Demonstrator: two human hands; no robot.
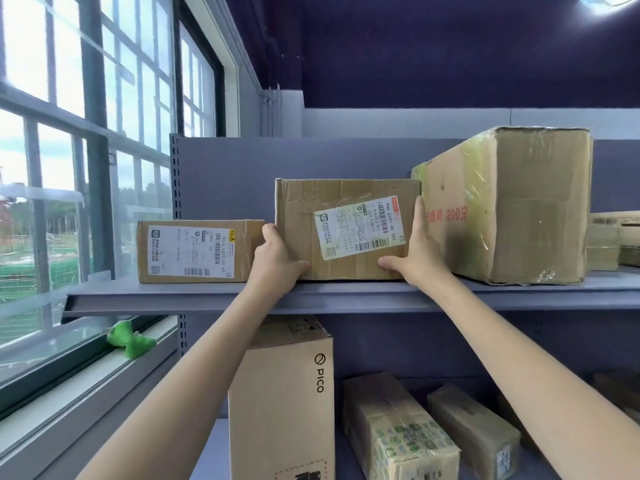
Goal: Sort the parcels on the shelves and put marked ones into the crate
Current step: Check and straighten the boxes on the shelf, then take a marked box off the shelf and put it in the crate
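A brown cardboard parcel with a white shipping label stands in the middle of the upper shelf. My left hand grips its lower left corner, thumb on the front face. My right hand holds its right side, fingers up along the edge and thumb on the front. A lower, flat parcel with a large white label sits to its left. A big taped carton with red print stands close on its right. No crate is in view.
On the lower shelf stand a tall PICO carton and two long taped boxes. More small boxes sit at the far right of the upper shelf. A window fills the left, with a green object on its sill.
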